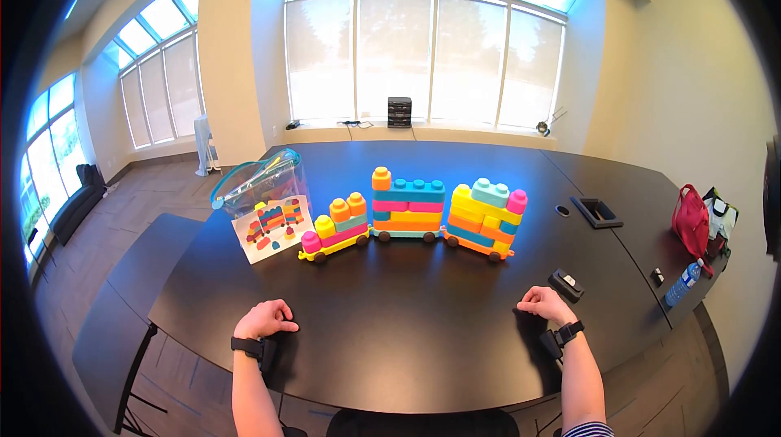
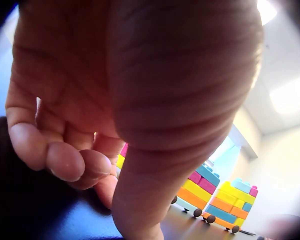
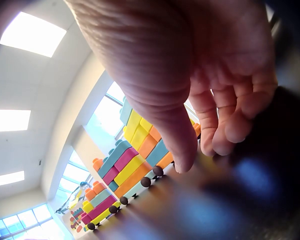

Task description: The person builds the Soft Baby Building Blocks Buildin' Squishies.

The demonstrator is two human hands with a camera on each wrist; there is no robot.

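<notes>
My left hand [image 1: 263,320] rests at the near left of the dark table, fingers loosely curled and holding nothing. Over on the right, my right hand [image 1: 547,305] lies in much the same way, with no object in its fingers. Beyond both hands stands a toy block train of three linked cars. Its low front car [image 1: 339,234] has pink, yellow and orange blocks; the middle car [image 1: 408,213] carries a teal top row and one orange block; the tall rear car [image 1: 482,221] mixes yellow, orange, blue and pink. Both wrist views show the curled fingers, with the train behind.
A clear zip bag [image 1: 272,181] with a picture card [image 1: 272,230] stands left of the train. Near my right hand lies a small black case [image 1: 566,285]. Farther right are a water bottle [image 1: 683,281], a red bag [image 1: 691,221] and a table socket box [image 1: 596,212].
</notes>
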